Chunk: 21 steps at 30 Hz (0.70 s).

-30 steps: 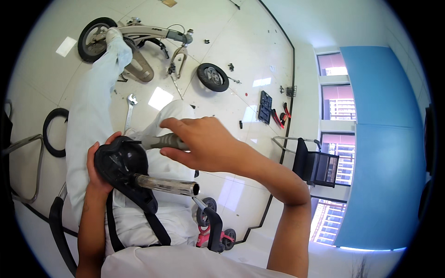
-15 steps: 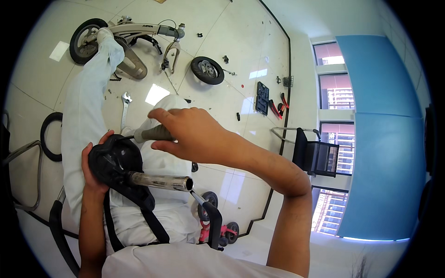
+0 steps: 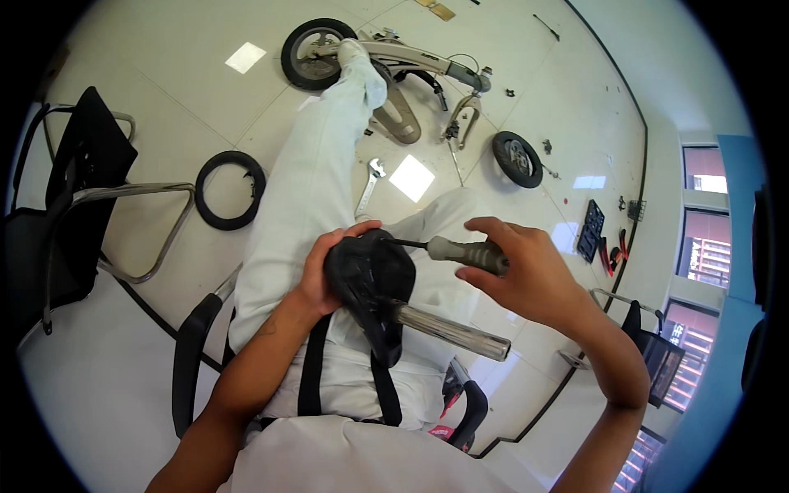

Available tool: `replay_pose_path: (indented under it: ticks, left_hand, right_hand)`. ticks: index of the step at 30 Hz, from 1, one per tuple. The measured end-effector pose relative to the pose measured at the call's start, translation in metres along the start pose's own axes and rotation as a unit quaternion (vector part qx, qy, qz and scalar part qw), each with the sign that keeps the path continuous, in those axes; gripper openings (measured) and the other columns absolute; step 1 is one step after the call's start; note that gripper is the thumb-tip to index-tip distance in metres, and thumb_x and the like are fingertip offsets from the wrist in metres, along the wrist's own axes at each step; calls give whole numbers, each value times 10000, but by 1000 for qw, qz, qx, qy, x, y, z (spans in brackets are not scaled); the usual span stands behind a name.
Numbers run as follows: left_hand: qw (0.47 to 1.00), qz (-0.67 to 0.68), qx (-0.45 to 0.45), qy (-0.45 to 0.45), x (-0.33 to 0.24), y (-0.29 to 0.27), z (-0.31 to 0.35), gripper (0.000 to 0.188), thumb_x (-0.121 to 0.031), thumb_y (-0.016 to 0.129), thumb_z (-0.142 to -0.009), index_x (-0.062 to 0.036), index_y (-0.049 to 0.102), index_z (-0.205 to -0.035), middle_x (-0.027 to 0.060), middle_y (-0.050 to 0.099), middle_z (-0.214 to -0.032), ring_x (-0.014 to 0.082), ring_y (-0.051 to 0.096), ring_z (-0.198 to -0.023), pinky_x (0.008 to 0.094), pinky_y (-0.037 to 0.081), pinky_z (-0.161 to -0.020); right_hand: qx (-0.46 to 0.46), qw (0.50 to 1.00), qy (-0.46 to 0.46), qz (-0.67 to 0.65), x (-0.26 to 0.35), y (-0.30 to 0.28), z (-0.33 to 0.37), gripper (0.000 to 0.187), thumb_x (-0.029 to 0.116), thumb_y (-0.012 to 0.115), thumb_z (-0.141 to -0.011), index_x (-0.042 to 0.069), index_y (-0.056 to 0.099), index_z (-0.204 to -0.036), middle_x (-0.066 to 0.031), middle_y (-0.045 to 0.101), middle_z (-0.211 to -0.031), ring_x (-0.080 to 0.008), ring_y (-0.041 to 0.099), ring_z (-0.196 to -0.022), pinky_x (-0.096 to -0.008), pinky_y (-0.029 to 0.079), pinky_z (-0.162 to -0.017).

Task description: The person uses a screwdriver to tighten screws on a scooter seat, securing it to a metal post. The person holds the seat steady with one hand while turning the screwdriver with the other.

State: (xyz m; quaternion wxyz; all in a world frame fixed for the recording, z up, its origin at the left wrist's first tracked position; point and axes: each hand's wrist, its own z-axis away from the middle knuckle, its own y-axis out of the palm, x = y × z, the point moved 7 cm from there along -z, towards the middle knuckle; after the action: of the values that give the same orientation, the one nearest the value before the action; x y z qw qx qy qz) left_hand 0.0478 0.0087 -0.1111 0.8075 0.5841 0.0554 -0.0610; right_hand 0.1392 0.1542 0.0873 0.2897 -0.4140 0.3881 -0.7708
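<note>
Over my lap, my left hand (image 3: pixel 316 275) is wrapped round the far left edge of a black bicycle saddle (image 3: pixel 380 267). The saddle lies with its underside up, and a shiny metal seat post (image 3: pixel 456 333) sticks out from it to the right. My right hand (image 3: pixel 534 275) grips the grey-green handle of a screwdriver (image 3: pixel 464 254), thumb and forefinger along it. Its thin dark shaft points left, and the tip meets the far part of the saddle's underside. Whether it sits in a screw is too small to tell.
Past my outstretched leg lies a bicycle frame (image 3: pixel 427 57) with its rear wheel. An adjustable wrench (image 3: pixel 371 182), a loose wheel (image 3: pixel 518 159), a tyre (image 3: pixel 231 190) and a dark tool case (image 3: pixel 591 231) rest on the tiled floor. Chairs (image 3: pixel 90 189) stand at the left and right.
The whole view has swung, so everything appears further right. My right hand still holds the screwdriver, whose shaft now shows more clearly against the saddle. My left hand keeps its grip on the saddle.
</note>
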Motion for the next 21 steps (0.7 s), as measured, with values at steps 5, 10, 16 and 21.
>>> replay_pose_path:
  ticks: [5,10,16,21]
  left_hand:
    - [1000,3,1,-4,-1,2,0,621,-442,387,-985,-14,427,-1432,136,596,-1297,275,603,-1186,422,475,-1046]
    - [1000,-16,4,-12,4,-3,-3,604,-437,407,-981,-24,451,-1419,131,599,-1294,266,607,-1174,416,472,-1047]
    - [999,-33,-5,-15,3,-8,-2,649,-478,376,-981,-25,400,-1445,143,579,-1324,275,599,-1200,424,477,-1048]
    - [1000,-23,1,-9,3,-7,-3,642,-464,375,-985,-21,400,-1450,141,584,-1316,270,600,-1197,423,480,-1044]
  right_hand:
    - [-40,907,-229,350,28,14,12,358,198,749,-825,75,621,-1137,-64,551,-843,-219,612,-684,-340,519,-654]
    - [-39,986,-93,132,23,9,5,264,209,714,-878,20,653,-1052,-109,623,-777,-231,628,-603,-350,501,-573]
    - [96,975,162,-114,-14,10,-10,307,227,704,-897,-6,629,-1083,-146,651,-829,-317,673,-675,-388,528,-612]
    - [49,941,-154,296,18,17,-1,260,172,677,-852,53,598,-1069,-77,526,-924,-232,649,-796,-339,541,-708]
